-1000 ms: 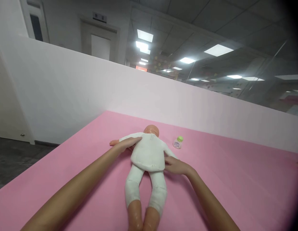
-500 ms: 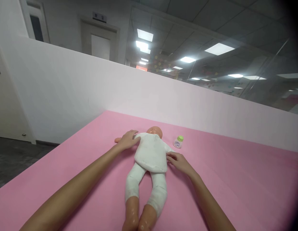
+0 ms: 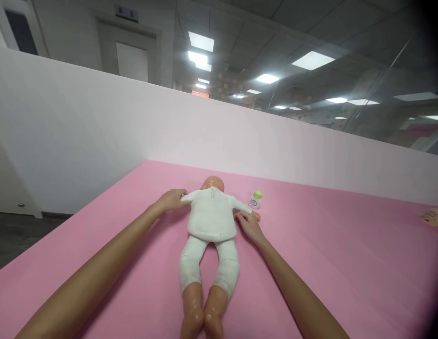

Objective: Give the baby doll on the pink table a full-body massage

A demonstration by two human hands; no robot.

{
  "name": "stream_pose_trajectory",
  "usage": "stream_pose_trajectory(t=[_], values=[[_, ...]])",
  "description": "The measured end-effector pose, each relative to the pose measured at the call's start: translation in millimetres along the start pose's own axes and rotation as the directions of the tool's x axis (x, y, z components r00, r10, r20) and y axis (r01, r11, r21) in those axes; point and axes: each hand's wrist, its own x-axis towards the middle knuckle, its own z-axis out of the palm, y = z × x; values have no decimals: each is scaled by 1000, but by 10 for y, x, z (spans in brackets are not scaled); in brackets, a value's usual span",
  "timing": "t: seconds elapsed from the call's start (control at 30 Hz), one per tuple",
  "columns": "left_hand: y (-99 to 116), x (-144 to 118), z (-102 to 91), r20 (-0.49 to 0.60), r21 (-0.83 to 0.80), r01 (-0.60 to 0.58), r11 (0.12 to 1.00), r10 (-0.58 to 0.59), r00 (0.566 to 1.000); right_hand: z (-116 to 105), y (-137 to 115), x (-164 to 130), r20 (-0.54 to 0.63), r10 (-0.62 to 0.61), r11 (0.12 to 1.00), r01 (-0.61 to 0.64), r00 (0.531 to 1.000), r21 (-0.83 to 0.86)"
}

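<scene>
A baby doll [image 3: 210, 221] in white cloth clothes lies on its back on the pink mat [image 3: 346, 263], head away from me, bare lower legs toward me. My left hand [image 3: 169, 201] rests on the doll's left-side arm, fingers curled over the sleeve near the wrist. On the other side, my right hand [image 3: 247, 223] lies on the doll's other arm, fingers on the sleeve. A small bottle [image 3: 255, 199] with a green cap stands just beyond my right hand.
A white partition wall [image 3: 99, 122] borders the mat at the back and left. Dark floor [image 3: 14, 235] lies beyond the mat's left edge. Another person's hand [image 3: 433, 217] shows at the right edge of the mat.
Both my hands slid outward from the doll's torso along its arms. The doll's arms now spread out to the sides. The view shifted slightly.
</scene>
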Motion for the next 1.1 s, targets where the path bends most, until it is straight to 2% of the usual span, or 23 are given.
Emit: stream_pose_trajectory(t=[0.13,0.23,0.27,0.33,0.43,0.47,0.53,0.6,0.73,0.93,1.1], values=[[-42,-2,-10,26,13,-4,1000,4,1000,-21,43,-16,-2,91,984,-90,996,156],[27,6,11,41,49,-64,997,62,997,-37,0,-66,27,73,984,-76,997,159],[83,0,21,17,82,-75,994,74,997,-39,-20,-84,24,60,989,-62,998,132],[245,-29,62,-101,151,-92,984,107,989,-35,-51,-114,-20,49,998,-48,999,51],[548,-109,219,-305,116,-231,966,256,917,-3,-53,-137,-84,45,998,-48,995,-35],[638,-138,295,-319,114,-281,953,303,898,14,-42,-140,-81,38,999,-41,996,-35],[768,-187,461,-260,143,-373,917,398,880,47,-11,-144,-57,21,1000,-23,998,-21],[817,-219,610,-222,142,-397,907,419,880,73,19,-149,-48,21,1000,-21,999,1],[768,-235,802,-124,110,-414,904,426,896,88,42,-166,-61,10,1000,-8,998,29],[757,-238,963,-47,136,-423,896,432,901,96,18,-160,-151,35,999,-30,988,40],[778,-237,996,-27,159,-413,897,422,906,115,-27,-156,-240,-50,995,68,969,66]])
